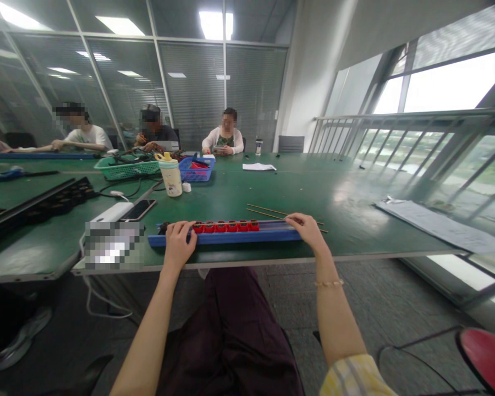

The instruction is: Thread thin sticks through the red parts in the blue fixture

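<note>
Left hand (pixel 179 246) and right hand (pixel 307 231) on a blue rail (pixel 225 237)

Both lie curled over its ends, near the edge of the green table (pixel 346 220); whether they truly grip, I can't tell. Red cups (pixel 226 226) line the rail, thin rods (pixel 272 213) just behind. The sheet (pixel 437 225) is unreadable from here.

We are looking across a long green workbench (pixel 313 187) toward glass partition walls (pixel 193 93) with lowered blinds. Ceiling light panels (pixel 214 25) are glowing overhead, daylight is pouring through tall slanted windows (pixel 457 82) behind a steel railing (pixel 396 116), a dark office chair (pixel 291 144) is standing by the far wall, and grey carpet (pixel 371 286) is covering the floor.
</note>
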`<state>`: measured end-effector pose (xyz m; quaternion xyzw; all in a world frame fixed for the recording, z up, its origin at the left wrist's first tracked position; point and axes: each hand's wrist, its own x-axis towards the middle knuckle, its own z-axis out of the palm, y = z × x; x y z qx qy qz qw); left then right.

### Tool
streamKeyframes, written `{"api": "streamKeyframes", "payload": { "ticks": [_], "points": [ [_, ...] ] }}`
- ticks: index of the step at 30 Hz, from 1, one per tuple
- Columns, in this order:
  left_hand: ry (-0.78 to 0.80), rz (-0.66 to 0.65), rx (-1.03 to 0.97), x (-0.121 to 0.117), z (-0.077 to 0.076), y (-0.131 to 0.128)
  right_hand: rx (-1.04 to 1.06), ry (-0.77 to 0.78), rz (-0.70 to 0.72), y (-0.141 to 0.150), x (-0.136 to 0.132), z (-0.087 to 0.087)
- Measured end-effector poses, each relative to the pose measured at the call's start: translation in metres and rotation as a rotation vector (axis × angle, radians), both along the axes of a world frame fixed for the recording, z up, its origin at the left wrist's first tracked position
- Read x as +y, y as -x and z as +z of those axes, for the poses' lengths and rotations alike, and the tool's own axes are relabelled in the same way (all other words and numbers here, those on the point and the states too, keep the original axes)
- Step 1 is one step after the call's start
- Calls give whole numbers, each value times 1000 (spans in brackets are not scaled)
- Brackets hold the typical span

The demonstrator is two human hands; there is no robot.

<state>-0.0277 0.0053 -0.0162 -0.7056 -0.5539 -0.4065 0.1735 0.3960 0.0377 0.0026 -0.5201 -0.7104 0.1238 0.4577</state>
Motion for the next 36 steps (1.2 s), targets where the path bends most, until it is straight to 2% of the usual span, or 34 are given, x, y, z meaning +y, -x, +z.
{"api": "streamKeyframes", "payload": {
  "ticks": [15, 27, 36],
  "points": [
    [-6, 1, 14, 1, -1, 0, -96, -88, -82, -21, 5, -8],
    [10, 7, 12, 0, 0, 0, 29, -160, -143, -38, 4, -12],
    [33, 2, 22, 4, -4, 3, 141, -165, -300, -55, 12, -29]
  ]
}}
